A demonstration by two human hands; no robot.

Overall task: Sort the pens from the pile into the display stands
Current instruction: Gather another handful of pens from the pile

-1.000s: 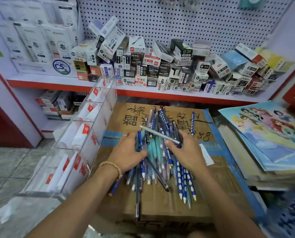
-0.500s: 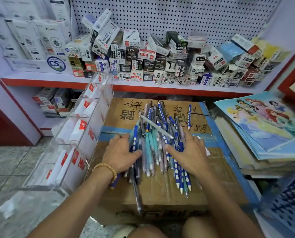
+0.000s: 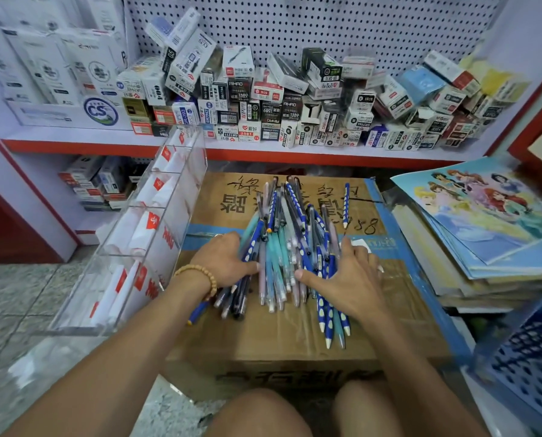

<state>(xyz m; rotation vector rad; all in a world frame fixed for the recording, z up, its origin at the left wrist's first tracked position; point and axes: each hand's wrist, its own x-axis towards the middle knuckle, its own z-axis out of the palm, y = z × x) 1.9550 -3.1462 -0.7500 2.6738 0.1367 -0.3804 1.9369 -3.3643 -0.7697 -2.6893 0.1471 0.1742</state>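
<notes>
Pressing in from both sides, the left hand [image 3: 224, 263] and right hand [image 3: 348, 279] are flanking the pens [image 3: 290, 247] at frame centre on the box [image 3: 399, 310], fingers extended, grasping nothing. Stand [image 3: 143, 234] is sitting at centre left, just beside the box.

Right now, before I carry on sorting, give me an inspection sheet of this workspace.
Surface: taped cardboard box with handwritten marks serves as the worktop.
Job's things: pen pile bunched on the box; one blue dotted pen lies apart; clear display stand tilted at the left, no pens seen in it.
Clutter: small pen boxes heaped on the shelf; stack of illustrated books at right.
Grippers: left hand and right hand press the pile's two sides, fingers fairly straight.
Cables: nothing seen.
Surroundings: pegboard, tiled floor, blue basket.
</notes>
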